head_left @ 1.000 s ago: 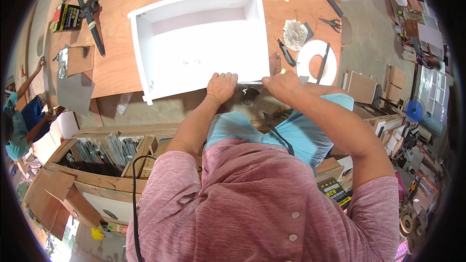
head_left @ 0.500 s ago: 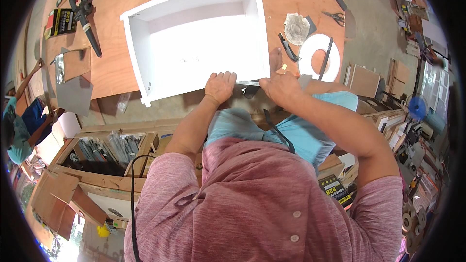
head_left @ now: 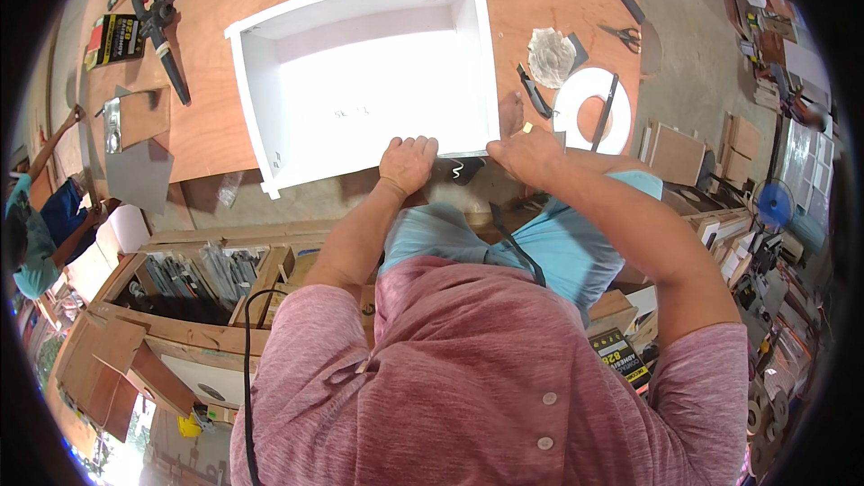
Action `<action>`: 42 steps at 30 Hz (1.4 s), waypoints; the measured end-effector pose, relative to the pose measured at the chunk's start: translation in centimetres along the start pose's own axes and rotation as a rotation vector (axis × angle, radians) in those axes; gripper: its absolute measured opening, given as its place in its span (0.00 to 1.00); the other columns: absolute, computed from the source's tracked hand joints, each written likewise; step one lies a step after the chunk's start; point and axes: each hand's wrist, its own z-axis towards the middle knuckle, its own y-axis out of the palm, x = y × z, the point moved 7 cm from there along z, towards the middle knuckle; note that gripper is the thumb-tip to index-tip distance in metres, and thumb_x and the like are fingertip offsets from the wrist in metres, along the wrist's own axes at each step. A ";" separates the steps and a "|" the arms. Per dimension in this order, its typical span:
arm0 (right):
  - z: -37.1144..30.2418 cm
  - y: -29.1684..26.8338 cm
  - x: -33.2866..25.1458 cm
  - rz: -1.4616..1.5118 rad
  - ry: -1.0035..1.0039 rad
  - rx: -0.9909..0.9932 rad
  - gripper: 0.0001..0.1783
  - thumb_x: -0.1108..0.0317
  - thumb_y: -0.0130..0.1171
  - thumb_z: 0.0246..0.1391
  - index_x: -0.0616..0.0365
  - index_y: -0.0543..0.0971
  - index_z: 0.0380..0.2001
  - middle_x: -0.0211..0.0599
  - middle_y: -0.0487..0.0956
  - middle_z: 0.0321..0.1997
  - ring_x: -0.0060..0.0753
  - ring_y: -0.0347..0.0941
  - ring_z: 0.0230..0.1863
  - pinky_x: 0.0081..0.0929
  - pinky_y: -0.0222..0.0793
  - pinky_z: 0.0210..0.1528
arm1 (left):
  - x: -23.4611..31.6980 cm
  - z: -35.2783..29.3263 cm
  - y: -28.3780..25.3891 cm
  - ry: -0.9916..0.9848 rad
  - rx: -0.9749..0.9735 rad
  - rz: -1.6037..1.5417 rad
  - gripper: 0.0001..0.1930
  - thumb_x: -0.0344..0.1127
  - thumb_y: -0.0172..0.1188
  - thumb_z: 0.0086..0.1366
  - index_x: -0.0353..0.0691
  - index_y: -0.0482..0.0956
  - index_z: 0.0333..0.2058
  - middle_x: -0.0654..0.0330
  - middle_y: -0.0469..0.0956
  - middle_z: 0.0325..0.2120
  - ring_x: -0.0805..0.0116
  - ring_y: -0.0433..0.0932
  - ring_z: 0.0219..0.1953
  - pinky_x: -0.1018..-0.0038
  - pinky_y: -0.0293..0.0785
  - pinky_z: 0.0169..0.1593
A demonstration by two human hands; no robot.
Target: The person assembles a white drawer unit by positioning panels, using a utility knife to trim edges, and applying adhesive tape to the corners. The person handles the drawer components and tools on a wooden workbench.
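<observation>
A white open box (head_left: 360,81), drawer-like in shape, lies on the wooden worktable at its near edge, with faint handwriting on its inside. My left hand (head_left: 408,164) is closed over the near wall, knuckles on top. At the near right corner my right hand (head_left: 526,155) is closed, its fingers pressed against the edge. A short piece of a flat grey tool (head_left: 560,138) shows beyond its knuckles; the rest is hidden in the grip, so its kind is unclear. A bare foot (head_left: 510,112) rests beside the box's right wall.
Right of the box are a utility knife (head_left: 534,92), a roll of white edging (head_left: 567,108) with a dark strip across it, crumpled paper (head_left: 551,56) and scissors (head_left: 623,36). A handheld blower (head_left: 162,31) and an adhesive can (head_left: 114,40) stand left. Another person (head_left: 45,234) is far left.
My right hand has shifted slightly up and right along the near edge, and less of the grey tool shows around it. My left hand stays in place on the box.
</observation>
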 end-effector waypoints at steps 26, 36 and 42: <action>-0.1 3.7 1.4 0.016 -0.017 0.112 0.09 0.63 0.47 0.65 0.52 0.74 0.42 0.51 0.83 0.34 0.56 0.82 0.38 0.50 0.77 0.40 | 0.5 -0.1 -0.2 0.011 -0.019 0.058 0.14 0.33 0.60 0.58 0.47 0.74 0.44 0.62 0.78 0.34 0.63 0.81 0.37 0.63 0.71 0.46; -4.8 1.7 -1.7 -0.002 0.055 0.127 0.09 0.68 0.48 0.62 0.57 0.74 0.43 0.47 0.85 0.32 0.47 0.84 0.33 0.47 0.78 0.32 | 1.4 -0.7 -2.9 0.026 -0.173 -0.003 0.36 0.39 0.67 0.58 0.46 0.67 0.65 0.55 0.73 0.57 0.60 0.76 0.57 0.54 0.65 0.63; -9.2 1.4 -1.5 0.017 0.188 0.134 0.14 0.68 0.50 0.60 0.54 0.74 0.49 0.43 0.86 0.30 0.47 0.84 0.30 0.46 0.77 0.30 | 1.8 0.7 -3.2 0.065 -0.281 -0.273 0.34 0.33 0.62 0.57 0.44 0.69 0.65 0.52 0.73 0.58 0.52 0.75 0.59 0.56 0.67 0.65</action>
